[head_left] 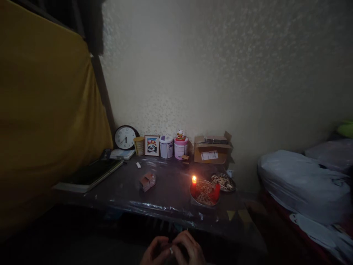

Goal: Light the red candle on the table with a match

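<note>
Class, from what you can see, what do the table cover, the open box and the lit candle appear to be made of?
Table cover: probably clear plastic film, glossy and wrinkled with glints. Box: brown matte cardboard, flaps open, with a paper label. Candle: likely red wax, burning.

Both hands meet low in the dark, below the table's near edge. The left hand [154, 250] and right hand [189, 248] curl together, fingertips touching around something small and dark [171, 251], perhaps with a pale glint, too dim to identify.
</note>
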A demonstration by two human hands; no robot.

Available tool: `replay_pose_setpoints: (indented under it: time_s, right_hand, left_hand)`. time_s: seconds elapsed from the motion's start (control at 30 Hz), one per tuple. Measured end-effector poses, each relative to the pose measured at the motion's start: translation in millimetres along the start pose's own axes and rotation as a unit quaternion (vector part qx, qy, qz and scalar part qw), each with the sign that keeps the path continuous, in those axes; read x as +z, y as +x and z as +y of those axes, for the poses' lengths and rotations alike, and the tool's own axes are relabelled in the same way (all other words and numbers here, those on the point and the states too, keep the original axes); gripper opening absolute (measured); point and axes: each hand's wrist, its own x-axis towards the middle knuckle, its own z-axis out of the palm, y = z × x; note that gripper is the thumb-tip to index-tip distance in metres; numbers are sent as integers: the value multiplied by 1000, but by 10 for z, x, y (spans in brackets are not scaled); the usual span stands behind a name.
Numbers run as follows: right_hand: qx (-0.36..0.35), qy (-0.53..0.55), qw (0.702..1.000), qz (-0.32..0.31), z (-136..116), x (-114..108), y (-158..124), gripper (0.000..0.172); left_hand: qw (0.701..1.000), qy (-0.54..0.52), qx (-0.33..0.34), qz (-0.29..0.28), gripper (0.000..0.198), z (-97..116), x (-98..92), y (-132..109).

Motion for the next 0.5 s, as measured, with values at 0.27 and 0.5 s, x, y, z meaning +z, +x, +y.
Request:
replay_pose_setpoints:
  time_s: [0.27,0.5]
  right_hand:
    - [83,35,995,-35,155,-30,-82,13]
    - [127,57,986,-88,83,-40,-28,11]
  left_hand:
    - [999,15,42,-21,36,12,102,-49]
    - [996,-58,64,-14,45,-211,-32,45]
